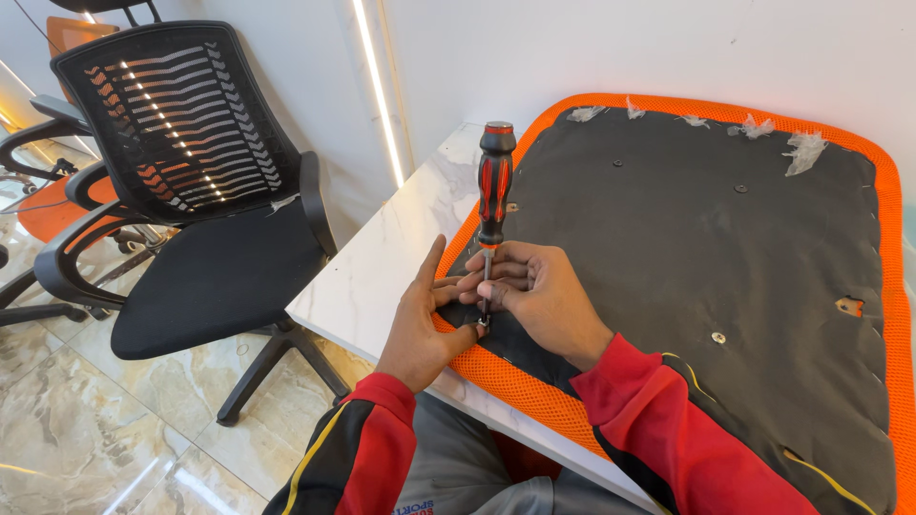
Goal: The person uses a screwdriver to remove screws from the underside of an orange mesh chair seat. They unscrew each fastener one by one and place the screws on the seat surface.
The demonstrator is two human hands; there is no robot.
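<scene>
On the tabletop (pixel 382 257) lies an upturned seat (pixel 706 277), its near-left corner under both hands. The right hand (pixel 539 296) pinches the screwdriver (pixel 494 205) shaft upright; the left hand (pixel 420 319) presses beside the tip, its grip holding nothing. If the tip slips, it could jab the left thumb. A black chair (pixel 191 200) stands well left, clear.

An orange-edged, black-backed seat cushion (pixel 706 248) was laid underside up on a white marble-patterned tabletop (pixel 382 267). At the cushion's eight o'clock corner a red-and-black-handled screwdriver (pixel 494 186) was stood upright, flanked by the left hand (pixel 420 319) at nine o'clock and the right hand (pixel 539 296) at three. A black mesh-backed office chair (pixel 191 210) was placed on the floor at nine o'clock of the table.
</scene>
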